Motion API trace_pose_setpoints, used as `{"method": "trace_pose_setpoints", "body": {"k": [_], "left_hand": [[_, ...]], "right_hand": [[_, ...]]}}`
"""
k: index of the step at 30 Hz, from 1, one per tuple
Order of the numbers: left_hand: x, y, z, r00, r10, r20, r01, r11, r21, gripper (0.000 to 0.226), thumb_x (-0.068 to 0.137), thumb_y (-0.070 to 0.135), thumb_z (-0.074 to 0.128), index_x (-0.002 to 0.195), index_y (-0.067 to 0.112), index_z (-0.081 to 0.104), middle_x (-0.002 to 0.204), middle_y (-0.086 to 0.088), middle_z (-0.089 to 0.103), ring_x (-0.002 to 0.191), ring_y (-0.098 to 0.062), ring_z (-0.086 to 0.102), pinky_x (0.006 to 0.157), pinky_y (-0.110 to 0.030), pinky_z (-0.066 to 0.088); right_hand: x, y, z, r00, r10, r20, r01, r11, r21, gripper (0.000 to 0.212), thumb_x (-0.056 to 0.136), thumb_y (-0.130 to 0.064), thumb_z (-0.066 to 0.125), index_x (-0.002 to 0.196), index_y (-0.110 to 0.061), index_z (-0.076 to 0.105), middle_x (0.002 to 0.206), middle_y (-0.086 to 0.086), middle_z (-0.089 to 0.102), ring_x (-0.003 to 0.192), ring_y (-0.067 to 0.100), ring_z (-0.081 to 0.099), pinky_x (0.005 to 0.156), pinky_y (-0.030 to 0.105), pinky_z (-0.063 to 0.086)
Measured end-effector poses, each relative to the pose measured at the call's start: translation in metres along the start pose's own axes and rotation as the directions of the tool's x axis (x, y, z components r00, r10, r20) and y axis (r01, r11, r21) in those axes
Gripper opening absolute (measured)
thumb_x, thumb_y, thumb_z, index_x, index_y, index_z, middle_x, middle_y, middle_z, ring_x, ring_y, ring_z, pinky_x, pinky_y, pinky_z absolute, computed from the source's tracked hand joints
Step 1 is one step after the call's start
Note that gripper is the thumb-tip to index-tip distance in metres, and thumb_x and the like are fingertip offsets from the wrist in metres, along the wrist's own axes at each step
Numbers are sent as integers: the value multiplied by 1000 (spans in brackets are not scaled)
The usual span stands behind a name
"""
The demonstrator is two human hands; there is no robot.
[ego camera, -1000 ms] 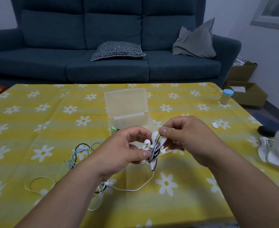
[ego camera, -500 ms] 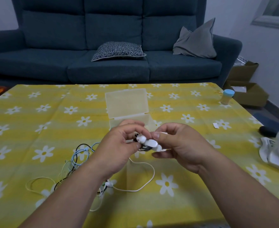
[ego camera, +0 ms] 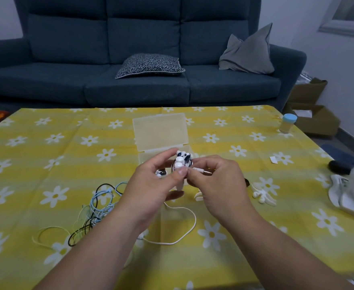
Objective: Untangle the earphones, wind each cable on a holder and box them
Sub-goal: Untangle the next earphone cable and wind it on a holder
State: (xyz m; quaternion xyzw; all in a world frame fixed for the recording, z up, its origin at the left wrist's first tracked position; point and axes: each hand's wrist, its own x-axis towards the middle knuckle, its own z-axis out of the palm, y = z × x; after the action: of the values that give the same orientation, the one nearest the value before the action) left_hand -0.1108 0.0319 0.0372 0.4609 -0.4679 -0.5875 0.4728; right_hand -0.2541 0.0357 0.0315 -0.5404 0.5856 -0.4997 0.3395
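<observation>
With our left hand (ego camera: 151, 189) gripping the wound holder (ego camera: 181, 162) near the open box (ego camera: 160, 132) and our right hand (ego camera: 218, 181) pinching the plug (ego camera: 202, 170), we judged tucking that end snugly would stop unwinding.

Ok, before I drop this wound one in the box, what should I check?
1. Grip on wound holder by left hand: ok.
2. Pinch on plug by right hand: ok.
3. Plug tucked into the winding: not ok, it sticks out.
4. Lid of box open: ok.
5. Room in box base: cannot tell, hands hide it.
6. A spare holder on table: ok.
</observation>
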Motion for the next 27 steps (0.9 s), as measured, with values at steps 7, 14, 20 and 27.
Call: {"method": "trace_pose_setpoints", "body": {"k": [7,14,20,27], "left_hand": [[7,1,-13,999,-5,52,7,999,-37,46,83,-8,67,124,14,66,103,-4,66,62,-16,63,73,-31,60],[9,-3,-14,997,14,81,-20,997,73,49,85,-5,68,125,21,62,100,-17,73,78,-31,71,74,-36,60],[8,-4,-9,995,26,101,-43,985,166,23,88,-1,68,106,12,68,91,-14,75,77,-32,72,74,-37,61],[9,-5,-7,994,57,97,-80,966,246,18,90,0,65,105,9,70,91,-10,77,75,-32,70,74,-37,61]], "right_hand": [[7,-2,-17,959,-18,282,69,983,-173,8,86,-23,74,79,-22,78,94,-4,67,77,19,71,77,48,58],[8,-15,-34,939,73,335,42,945,-325,13,88,-25,72,77,-20,78,66,4,72,60,16,72,70,47,60],[7,-16,-30,969,102,224,-45,968,-245,9,81,-12,78,74,-14,74,59,6,71,60,25,73,67,52,60],[6,-15,-27,970,38,238,22,969,-245,15,90,-7,66,89,-19,76,64,2,73,64,20,71,71,48,60]]}}
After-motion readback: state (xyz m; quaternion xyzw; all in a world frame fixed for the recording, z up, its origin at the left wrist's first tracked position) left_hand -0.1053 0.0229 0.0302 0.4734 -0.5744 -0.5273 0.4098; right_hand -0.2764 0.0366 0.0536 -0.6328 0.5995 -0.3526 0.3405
